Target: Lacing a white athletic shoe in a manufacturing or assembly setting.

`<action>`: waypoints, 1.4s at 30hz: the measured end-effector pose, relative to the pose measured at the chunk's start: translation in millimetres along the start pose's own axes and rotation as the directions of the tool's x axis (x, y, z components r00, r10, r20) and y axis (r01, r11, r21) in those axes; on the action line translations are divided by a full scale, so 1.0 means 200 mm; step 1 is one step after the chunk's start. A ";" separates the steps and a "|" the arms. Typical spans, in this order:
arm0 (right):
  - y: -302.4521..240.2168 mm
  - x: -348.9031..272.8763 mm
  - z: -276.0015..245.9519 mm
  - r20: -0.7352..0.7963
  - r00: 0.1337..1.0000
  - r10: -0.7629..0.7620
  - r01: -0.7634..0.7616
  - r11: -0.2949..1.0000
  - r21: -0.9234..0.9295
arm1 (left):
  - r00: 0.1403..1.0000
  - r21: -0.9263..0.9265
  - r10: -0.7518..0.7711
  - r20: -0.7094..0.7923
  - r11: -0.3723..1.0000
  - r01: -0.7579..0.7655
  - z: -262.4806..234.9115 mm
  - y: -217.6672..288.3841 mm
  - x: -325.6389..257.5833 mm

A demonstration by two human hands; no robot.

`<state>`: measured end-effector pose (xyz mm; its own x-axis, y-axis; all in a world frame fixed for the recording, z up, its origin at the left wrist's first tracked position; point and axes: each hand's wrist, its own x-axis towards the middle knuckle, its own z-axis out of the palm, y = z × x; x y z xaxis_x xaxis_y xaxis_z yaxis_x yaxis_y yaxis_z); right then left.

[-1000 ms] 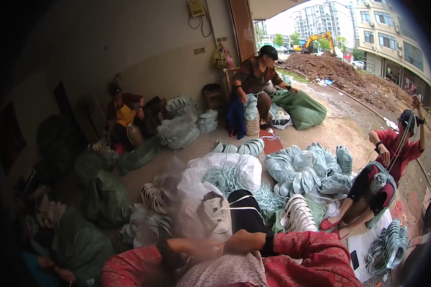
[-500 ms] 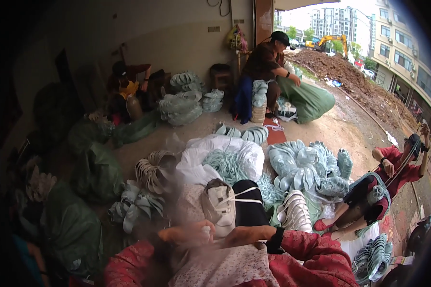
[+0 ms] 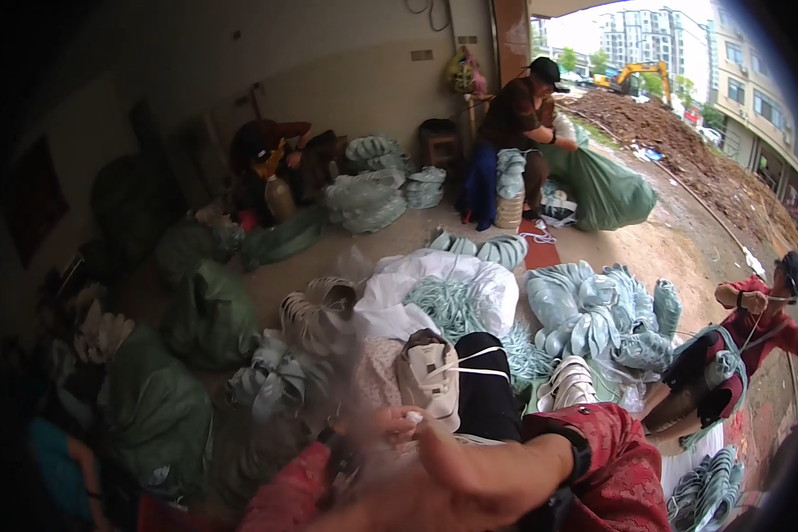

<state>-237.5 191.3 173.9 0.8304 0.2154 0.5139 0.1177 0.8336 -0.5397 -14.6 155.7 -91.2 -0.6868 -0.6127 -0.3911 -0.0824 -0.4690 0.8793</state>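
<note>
A cream shoe upper (image 3: 430,381) lies on my lap, its white lace (image 3: 479,356) stretching right over black cloth (image 3: 486,399). Just below the shoe, my left hand (image 3: 388,427) has curled fingers, with a small white bit (image 3: 414,417) at the fingertips that I cannot identify. My right hand (image 3: 483,474) reaches across from the right, large and close, its thumb beside that white bit. Its other fingers are smeared by motion. Neither hand visibly touches the shoe.
Beyond my knees are a white sack of pale green laces (image 3: 443,306) and bundled shoe parts (image 3: 585,306). Dark green sacks (image 3: 208,315) stand left. A person (image 3: 762,310) sits at right; others (image 3: 523,115) work at the back.
The view has shifted, so the scene sits farther right. My right hand has come up closer and looks larger. The coworker at right has changed arm position.
</note>
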 end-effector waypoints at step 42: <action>-0.07 0.17 -0.06 -0.052 0.988 0.148 -0.156 0.965 -0.210 | 0.987 0.163 -0.029 0.157 0.987 0.004 0.08 -0.26 0.28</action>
<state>-204.1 179.9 190.5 0.8658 0.3098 0.3929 0.0986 0.6642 -0.7411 -61.2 156.0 -154.3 -0.7887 -0.4914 -0.3695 -0.2015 -0.3612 0.9105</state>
